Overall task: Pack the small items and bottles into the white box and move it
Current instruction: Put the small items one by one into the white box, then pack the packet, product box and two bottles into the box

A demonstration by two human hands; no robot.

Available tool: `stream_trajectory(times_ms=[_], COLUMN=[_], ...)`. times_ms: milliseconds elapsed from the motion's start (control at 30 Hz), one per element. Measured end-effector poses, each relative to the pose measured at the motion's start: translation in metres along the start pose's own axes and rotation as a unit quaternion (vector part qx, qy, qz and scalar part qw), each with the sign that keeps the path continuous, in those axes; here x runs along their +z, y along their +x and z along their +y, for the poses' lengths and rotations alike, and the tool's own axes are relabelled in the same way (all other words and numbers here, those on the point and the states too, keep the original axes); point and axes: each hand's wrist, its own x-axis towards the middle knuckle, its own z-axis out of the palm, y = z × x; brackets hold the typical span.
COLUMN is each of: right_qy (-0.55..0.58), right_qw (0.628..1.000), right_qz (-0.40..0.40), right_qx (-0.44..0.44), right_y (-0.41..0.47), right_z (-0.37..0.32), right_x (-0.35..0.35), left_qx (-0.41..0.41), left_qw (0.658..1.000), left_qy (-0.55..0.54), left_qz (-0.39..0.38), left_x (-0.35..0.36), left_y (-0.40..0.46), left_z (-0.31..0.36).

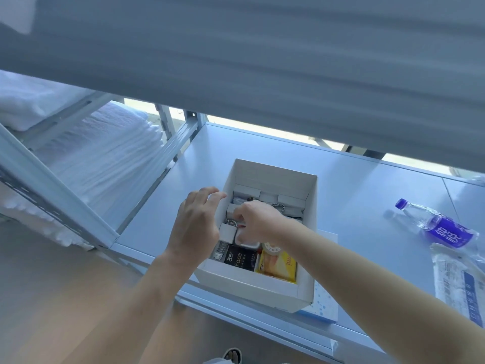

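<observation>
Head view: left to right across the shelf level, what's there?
Folded white towels → left hand → white box → water bottle lying on its side, with the clear plastic packet just below it.

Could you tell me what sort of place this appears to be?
Probably a storeroom or linen supply area: metal shelving in tiers, folded white towels stacked on the neighbouring shelf, and a white box of small items being packed beside a water bottle.
</observation>
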Motion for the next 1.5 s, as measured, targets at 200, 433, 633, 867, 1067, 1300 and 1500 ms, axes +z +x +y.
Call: stream_trajectory(times_ms=[200, 433, 633, 867, 1067, 1300, 1500], right_qy=[0.035, 0.076, 0.096, 0.111, 0.126, 0.117, 0.132], right_qw=[0.997, 0.979, 0.968, 0.957, 0.944, 0.941, 0.947], right_qz=[0.066, 0.189, 0.229, 0.239, 0.204, 0.149, 0.096], right_qx=[-0.005, -0.006, 0.038, 0.120, 0.226, 0.280, 0.275], right_y=[-0.044, -0.109, -0.165, -0.230, -0.289, -0.348, -0.379], right_z=[0.039, 0.089, 0.133, 0.187, 0.238, 0.284, 0.308], right_x=[-0.036, -0.063, -0.057, -0.040, -0.015, 0.014, 0.035], left_qx=[0.037, 0.116, 0.189, 0.223, 0.238, 0.247, 0.227], left_qw=[0.999, 0.992, 0.978, 0.964, 0.954, 0.946, 0.943], left_qy=[-0.010, -0.042, -0.069, -0.075, -0.083, -0.088, -0.095], left_qz=[0.008, -0.019, -0.056, -0.123, -0.163, -0.193, -0.223], left_x=[-0.003, 0.015, 0.049, 0.082, 0.109, 0.146, 0.180], left_y=[0.018, 0.046, 0.051, 0.043, 0.032, 0.011, -0.013], left_z=[0.020, 0.072, 0.132, 0.199, 0.254, 0.305, 0.337])
